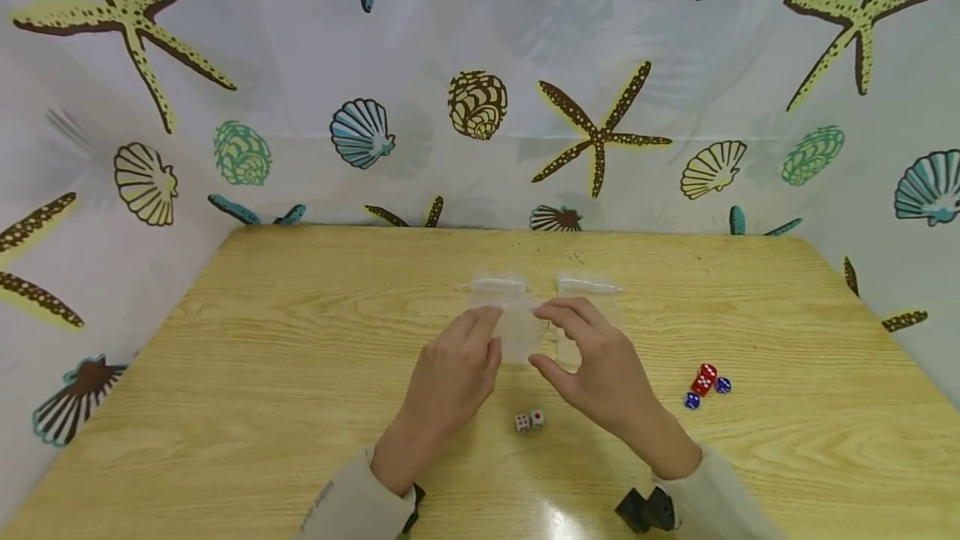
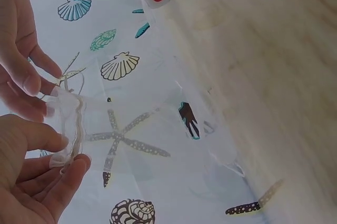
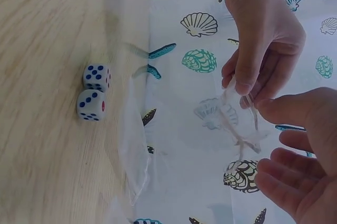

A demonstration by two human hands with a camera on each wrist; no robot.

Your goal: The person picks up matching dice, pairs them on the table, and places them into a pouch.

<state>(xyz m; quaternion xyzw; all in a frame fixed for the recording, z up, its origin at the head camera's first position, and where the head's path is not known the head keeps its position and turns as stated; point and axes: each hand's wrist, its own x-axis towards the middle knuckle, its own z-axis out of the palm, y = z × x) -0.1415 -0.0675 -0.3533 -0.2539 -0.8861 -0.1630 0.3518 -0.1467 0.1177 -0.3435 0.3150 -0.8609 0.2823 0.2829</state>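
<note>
My left hand (image 1: 453, 365) pinches the edge of a small sheer white drawstring bag (image 1: 517, 333) between thumb and fingers, above the table. A thin cord runs along its gathered end, clearest in the left wrist view. My right hand (image 1: 602, 361) curves loosely at the bag's right side, thumb and index finger spread apart in the head view. In the right wrist view, a right digit comes right up to the bag's cord (image 3: 255, 121), with the other fingers apart from it. Two white dice (image 1: 529, 420) lie on the table below and between the hands.
Two more sheer bags lie flat beyond the hands, one at left (image 1: 498, 282) and one at right (image 1: 588, 283). Red dice (image 1: 704, 379) with blue dice (image 1: 692, 400) beside them lie right of my right hand. A shell-patterned curtain (image 1: 420, 40) surrounds the wooden table (image 1: 262, 373).
</note>
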